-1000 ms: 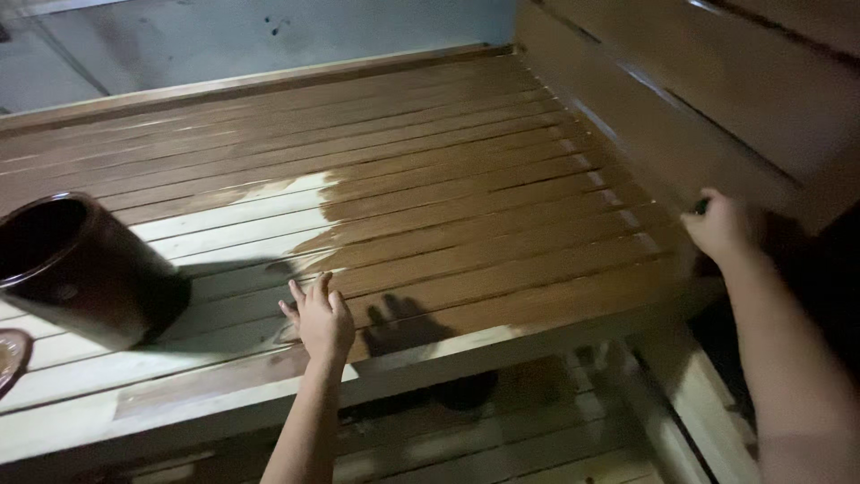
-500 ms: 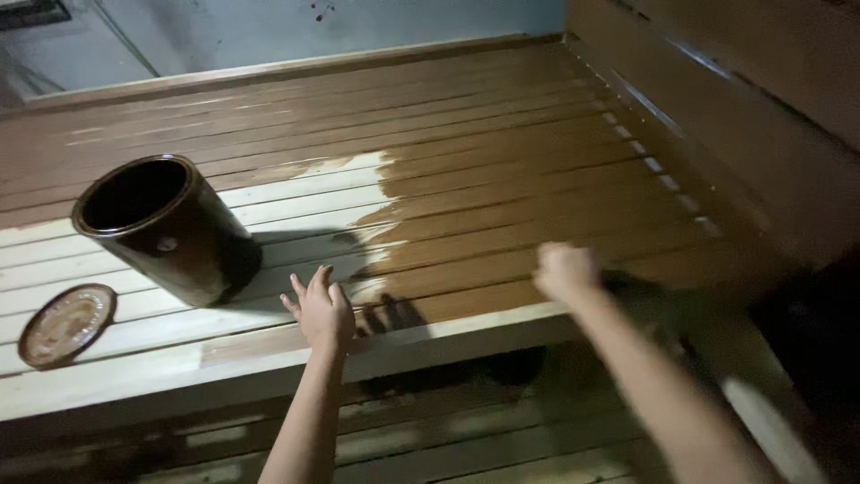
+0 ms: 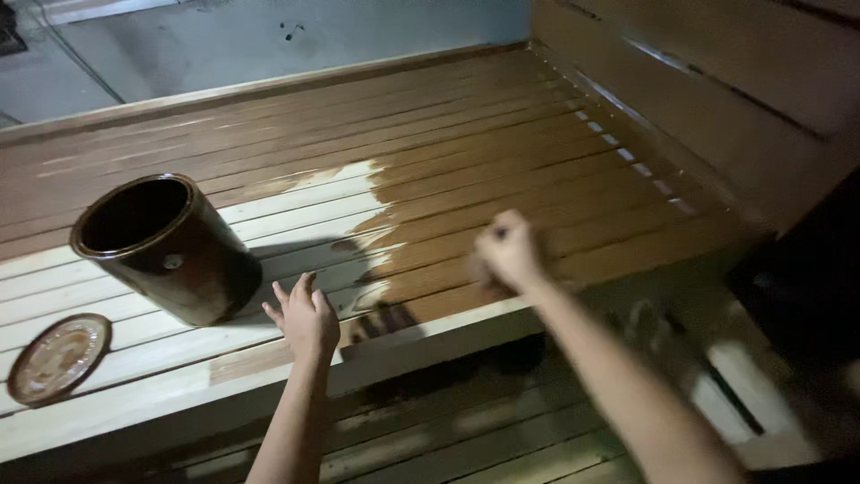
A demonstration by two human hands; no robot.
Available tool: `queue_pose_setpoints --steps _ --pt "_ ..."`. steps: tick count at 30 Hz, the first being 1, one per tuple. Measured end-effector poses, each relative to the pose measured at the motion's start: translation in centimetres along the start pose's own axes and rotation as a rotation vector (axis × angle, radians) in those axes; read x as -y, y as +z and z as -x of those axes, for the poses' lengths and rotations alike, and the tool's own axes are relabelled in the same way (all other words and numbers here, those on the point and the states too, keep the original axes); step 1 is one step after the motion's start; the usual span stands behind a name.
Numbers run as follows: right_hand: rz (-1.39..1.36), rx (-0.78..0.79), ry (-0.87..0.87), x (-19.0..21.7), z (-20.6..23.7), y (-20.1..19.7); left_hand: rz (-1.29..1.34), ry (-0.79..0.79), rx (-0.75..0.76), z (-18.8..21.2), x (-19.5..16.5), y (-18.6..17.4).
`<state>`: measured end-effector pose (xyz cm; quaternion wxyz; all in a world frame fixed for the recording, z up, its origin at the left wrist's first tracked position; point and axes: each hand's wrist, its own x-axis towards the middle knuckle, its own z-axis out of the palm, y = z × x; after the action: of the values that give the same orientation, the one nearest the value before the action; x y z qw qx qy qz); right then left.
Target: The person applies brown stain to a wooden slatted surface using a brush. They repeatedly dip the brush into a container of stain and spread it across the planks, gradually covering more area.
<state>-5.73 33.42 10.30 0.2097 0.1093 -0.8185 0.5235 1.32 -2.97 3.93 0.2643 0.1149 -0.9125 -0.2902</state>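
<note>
Roughly two-thirds of your slatted bench [image 3: 269, 116] is stained dark, leaving a pale patch of bare slats [image 3: 134, 345] around the open can [image 3: 170, 246] and its lid [image 3: 55, 358]. Your left hand [image 3: 309, 318] rests spread on the front edge; your right hand [image 3: 506, 251] is fisted, perhaps around a rag, though blur hides it.

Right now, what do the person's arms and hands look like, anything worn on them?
Both arms are bare as far as the picture shows: no sleeves or gloves. The left hand shows no ring or watch. The right hand is motion-blurred, so small details cannot be told.
</note>
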Motion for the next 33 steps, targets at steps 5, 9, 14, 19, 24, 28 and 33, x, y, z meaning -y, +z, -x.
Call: queue_pose_setpoints --steps 5,9,14,19,24,28,33 --pt "1.053 -0.159 -0.182 -7.7 -5.3 -17.3 -0.011 -0.044 -0.006 -0.1 -3.3 3.5" --pt "1.417 0.129 0.253 -13.6 -6.4 -26.2 0.027 -0.071 -0.025 0.3 -5.4 6.4" --pt "1.512 0.262 0.315 -18.4 -6.0 -25.7 -0.031 -0.082 -0.016 0.7 -5.3 8.1" --pt "1.502 0.527 0.250 -16.2 -5.2 -13.8 -0.085 -0.103 -0.048 0.6 -2.2 6.1" --pt "1.377 0.547 0.143 -9.9 -2.3 -1.5 -0.046 -0.139 -0.070 0.9 1.7 1.4" --pt "1.369 0.374 -0.016 -4.3 1.6 7.4 -0.027 -0.123 -0.054 0.8 5.9 -3.4" --pt "1.195 0.330 -0.007 2.6 5.4 18.7 -0.029 -0.115 -0.054 0.4 11.8 -9.9"
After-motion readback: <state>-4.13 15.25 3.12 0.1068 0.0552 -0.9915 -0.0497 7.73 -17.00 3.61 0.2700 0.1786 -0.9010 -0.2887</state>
